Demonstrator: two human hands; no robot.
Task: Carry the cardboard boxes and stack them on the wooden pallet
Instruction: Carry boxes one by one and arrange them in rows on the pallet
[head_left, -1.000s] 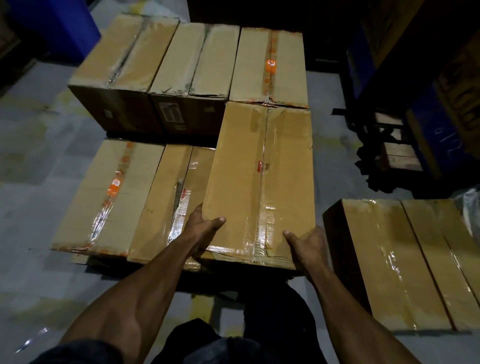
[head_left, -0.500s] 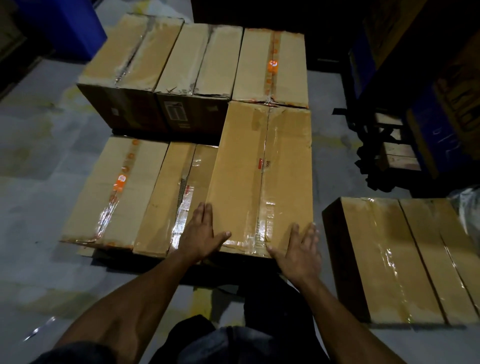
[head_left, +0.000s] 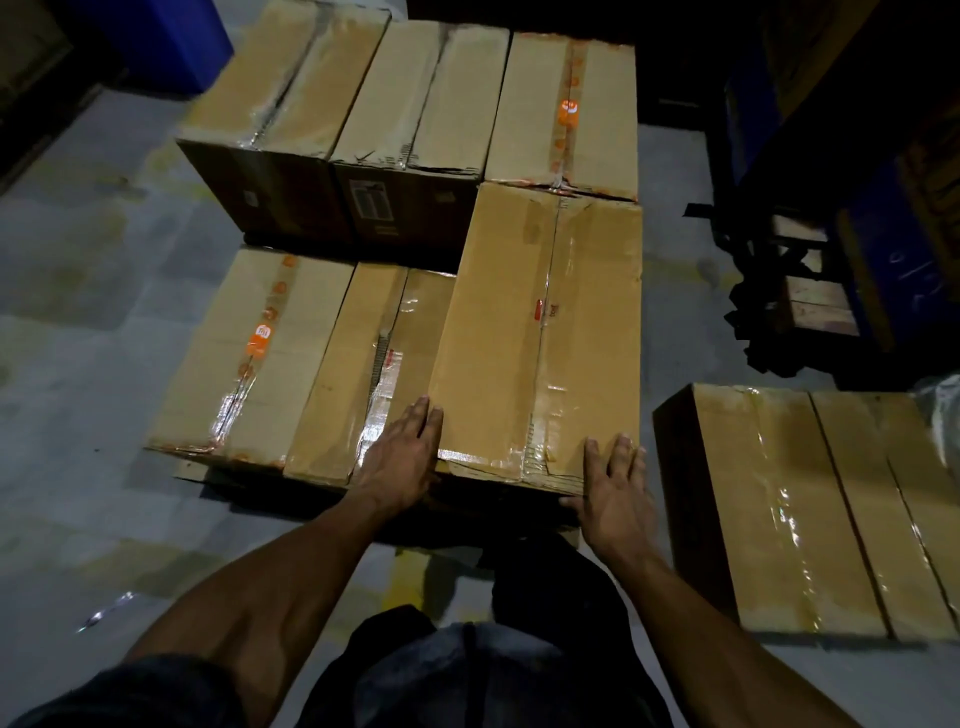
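Note:
A long taped cardboard box (head_left: 540, 332) lies on top of the front right of the stack, its far end against the back row. My left hand (head_left: 400, 452) lies flat at its near left corner, fingers stretched out, partly on the lower neighbouring box (head_left: 363, 369). My right hand (head_left: 613, 488) is flat against the near right corner, fingers apart. Neither hand grips anything. Another low box (head_left: 249, 353) sits at the front left. Three taller boxes (head_left: 426, 98) form the back row. Only a sliver of the wooden pallet (head_left: 189, 470) shows beneath.
Two more cardboard boxes (head_left: 810, 509) lie side by side on the grey floor to my right. A blue bin (head_left: 156, 41) stands at the far left. Dark racking and a second pallet (head_left: 810, 301) crowd the right side. My legs are below the frame's centre.
My hands have let go of the box's near end and now lie flat with fingers straight. The box has settled down and slid a little toward the back row.

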